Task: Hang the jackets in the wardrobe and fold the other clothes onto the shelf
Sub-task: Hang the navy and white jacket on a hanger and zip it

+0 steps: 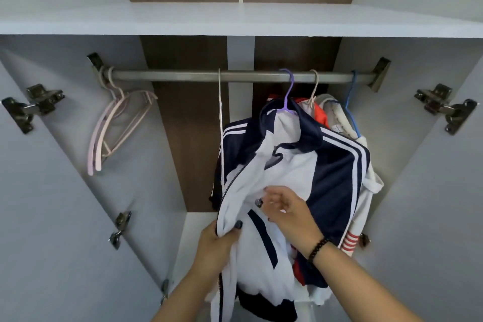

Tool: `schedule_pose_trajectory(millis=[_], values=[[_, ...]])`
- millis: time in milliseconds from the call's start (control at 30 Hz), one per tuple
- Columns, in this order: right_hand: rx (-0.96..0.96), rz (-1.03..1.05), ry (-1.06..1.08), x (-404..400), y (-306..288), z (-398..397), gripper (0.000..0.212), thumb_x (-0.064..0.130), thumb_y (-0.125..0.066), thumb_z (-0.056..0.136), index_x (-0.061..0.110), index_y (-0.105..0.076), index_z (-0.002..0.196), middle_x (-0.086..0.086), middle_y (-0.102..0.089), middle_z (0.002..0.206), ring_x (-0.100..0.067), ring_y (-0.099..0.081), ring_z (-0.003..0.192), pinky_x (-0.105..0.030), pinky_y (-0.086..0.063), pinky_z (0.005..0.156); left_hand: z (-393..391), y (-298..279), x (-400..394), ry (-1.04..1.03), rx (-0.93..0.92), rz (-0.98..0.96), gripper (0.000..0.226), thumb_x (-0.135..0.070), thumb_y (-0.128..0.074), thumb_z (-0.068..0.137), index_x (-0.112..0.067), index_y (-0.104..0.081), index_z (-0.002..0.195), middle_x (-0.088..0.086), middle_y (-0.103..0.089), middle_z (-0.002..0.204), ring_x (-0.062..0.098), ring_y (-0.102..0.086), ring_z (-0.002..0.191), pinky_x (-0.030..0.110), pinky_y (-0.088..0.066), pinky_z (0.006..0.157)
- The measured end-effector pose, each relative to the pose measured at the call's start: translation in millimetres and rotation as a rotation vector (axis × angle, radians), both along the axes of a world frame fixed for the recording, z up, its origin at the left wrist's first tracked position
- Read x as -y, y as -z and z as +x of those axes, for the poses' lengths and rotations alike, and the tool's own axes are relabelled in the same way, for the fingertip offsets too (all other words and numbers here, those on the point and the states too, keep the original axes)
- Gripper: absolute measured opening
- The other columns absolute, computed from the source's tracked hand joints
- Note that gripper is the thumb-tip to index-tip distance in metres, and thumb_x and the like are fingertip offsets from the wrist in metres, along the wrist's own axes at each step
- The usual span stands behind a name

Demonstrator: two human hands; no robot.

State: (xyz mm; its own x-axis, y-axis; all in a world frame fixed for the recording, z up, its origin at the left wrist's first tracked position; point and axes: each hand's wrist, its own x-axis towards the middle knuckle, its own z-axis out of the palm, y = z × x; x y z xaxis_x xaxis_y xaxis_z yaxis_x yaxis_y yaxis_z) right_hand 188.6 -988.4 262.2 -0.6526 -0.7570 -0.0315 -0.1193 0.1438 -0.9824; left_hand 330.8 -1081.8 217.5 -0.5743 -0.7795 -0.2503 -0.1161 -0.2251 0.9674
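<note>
Two hands on blue-and-white jacket (292, 165), hanging from purple hanger (287, 102) on rail (183, 76). Left hand (217, 240) pinches front edge tight. Right hand (285, 206) loose, fingers touching cloth. Best pull front flat, keep collar straight on hanger.

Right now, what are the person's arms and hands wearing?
Both arms are bare, with no sleeves showing. The right hand has a dark beaded bracelet round its wrist. The left hand has nothing on its wrist. The fingernails on both hands are painted dark.
</note>
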Motion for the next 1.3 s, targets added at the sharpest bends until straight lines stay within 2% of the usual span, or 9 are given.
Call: schedule_pose_trajectory(millis=[133,233,467,667,800,900,1000,1167,1300], values=[[0.004,0.181,-0.136,-29.0,41.7,36.0,0.057,0.044,-0.084,0.061,0.034,-0.055,0.108,0.015,-0.062,0.107,0.006,-0.058,0.093,-0.009,-0.047,0.077,2.3,-11.8,-3.0,0.001,-0.095,0.175,0.016,-0.011,-0.067,0.089,-0.009,-0.073,0.104,0.013,-0.075,0.097,0.029,-0.072,0.091,0.038,-0.058,0.075],[0.076,0.232,-0.196,-33.6,54.1,56.0,0.076,0.054,-0.086,0.048,0.037,-0.048,0.112,0.017,-0.062,0.111,0.005,-0.059,0.1,-0.019,-0.053,0.083,-1.9,-23.2,-8.8,0.044,-0.106,0.208,0.018,-0.016,-0.068,0.089,-0.008,-0.072,0.105,0.013,-0.075,0.099,0.028,-0.072,0.091,0.034,-0.058,0.07],[0.045,0.171,0.016,-36.5,55.7,52.6,0.004,0.017,-0.068,0.081,0.017,-0.065,0.077,-0.002,-0.07,0.078,-0.008,-0.062,0.072,-0.018,-0.051,0.064,3.3,-27.8,-10.7,0.188,-0.216,0.229,0.029,-0.02,-0.068,0.085,-0.006,-0.07,0.111,0.015,-0.072,0.109,0.027,-0.069,0.103,0.035,-0.058,0.08],[0.26,0.021,0.149,-40.7,56.5,55.3,0.014,0.007,-0.069,0.084,0.018,-0.071,0.093,0.006,-0.075,0.09,-0.009,-0.069,0.087,-0.021,-0.055,0.076,34.7,35.4,-33.9,0.067,0.099,0.25,0.018,-0.025,-0.065,0.091,-0.02,-0.07,0.108,0.001,-0.074,0.105,0.018,-0.07,0.099,0.033,-0.054,0.091],[0.381,-0.009,0.252,-37.7,55.0,58.1,0.016,0.01,-0.068,0.086,0.013,-0.07,0.101,0.001,-0.075,0.095,-0.014,-0.07,0.09,-0.027,-0.055,0.08,60.5,65.7,-58.2,0.081,0.29,0.57,0.031,-0.037,-0.071,0.086,-0.007,-0.069,0.094,0.007,-0.072,0.093,0.024,-0.066,0.08,0.026,-0.046,0.062],[0.365,0.006,0.297,-35.7,57.3,69.0,0.022,0.011,-0.069,0.086,0.011,-0.068,0.108,0.0,-0.074,0.098,-0.016,-0.07,0.091,-0.031,-0.055,0.084,78.6,75.8,-69.8,0.029,0.201,0.898,0.038,-0.03,-0.079,0.078,0.0,-0.069,0.1,0.019,-0.07,0.096,0.03,-0.065,0.075,0.035,-0.051,0.064],[0.363,0.022,0.358,-36.1,65.5,84.6,0.026,0.014,-0.069,0.085,0.011,-0.066,0.111,-0.002,-0.073,0.101,-0.017,-0.069,0.093,-0.034,-0.054,0.087,97.8,81.9,-69.6,0.031,0.06,0.928,0.046,-0.012,-0.077,0.062,0.005,-0.065,0.103,0.019,-0.07,0.078,0.027,-0.067,0.057,0.032,-0.056,0.051],[0.434,0.014,0.429,-45.4,69.8,112.1,0.026,0.018,-0.067,0.087,0.016,-0.066,0.113,0.0,-0.073,0.104,-0.021,-0.068,0.098,-0.041,-0.053,0.09,143.7,82.8,-48.7,0.076,-0.168,0.919,0.077,0.009,-0.073,0.064,-0.03,-0.054,0.128,0.007,-0.073,0.112,0.025,-0.073,0.092,0.033,-0.058,0.06],[0.404,-0.004,0.456,-59.7,68.6,137.7,0.021,0.022,-0.068,0.087,0.019,-0.068,0.108,0.004,-0.074,0.1,-0.018,-0.07,0.093,-0.032,-0.055,0.075,172.7,66.9,-23.7,0.21,-0.305,0.791,0.058,0.001,-0.069,0.07,-0.016,-0.064,0.125,0.007,-0.068,0.121,0.021,-0.071,0.098,0.03,-0.059,0.066]])
